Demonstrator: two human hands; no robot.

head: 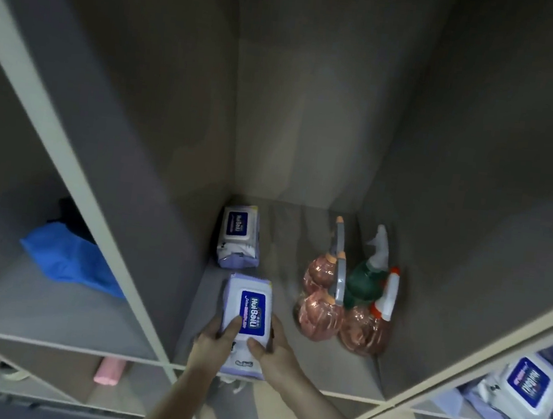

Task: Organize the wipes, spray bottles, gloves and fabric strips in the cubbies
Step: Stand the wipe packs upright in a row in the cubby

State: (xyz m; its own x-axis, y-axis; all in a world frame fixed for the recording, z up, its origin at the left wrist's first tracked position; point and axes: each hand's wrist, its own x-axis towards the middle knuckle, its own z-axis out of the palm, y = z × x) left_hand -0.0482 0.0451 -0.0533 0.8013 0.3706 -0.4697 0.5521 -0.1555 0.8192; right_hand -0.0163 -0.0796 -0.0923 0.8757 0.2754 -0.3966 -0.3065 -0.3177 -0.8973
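Both hands hold a white-and-purple wipes pack (248, 309) at the front of the middle cubby. My left hand (215, 343) grips its left side, thumb on top. My right hand (274, 348) grips its right side. A second wipes pack (238, 236) lies further back against the left wall. Several spray bottles stand along the right wall: pink ones (320, 312) and a green one (365, 281). Blue gloves (70, 256) lie in the left cubby. More wipes packs (523, 389) sit in the right cubby.
A pink item (110, 371) lies in the lower left cubby. White frame bars (76, 172) divide the grey cubbies. A dark object (72, 217) sits behind the gloves. Bare floor of the middle cubby (286, 231) lies between the wipes and the bottles.
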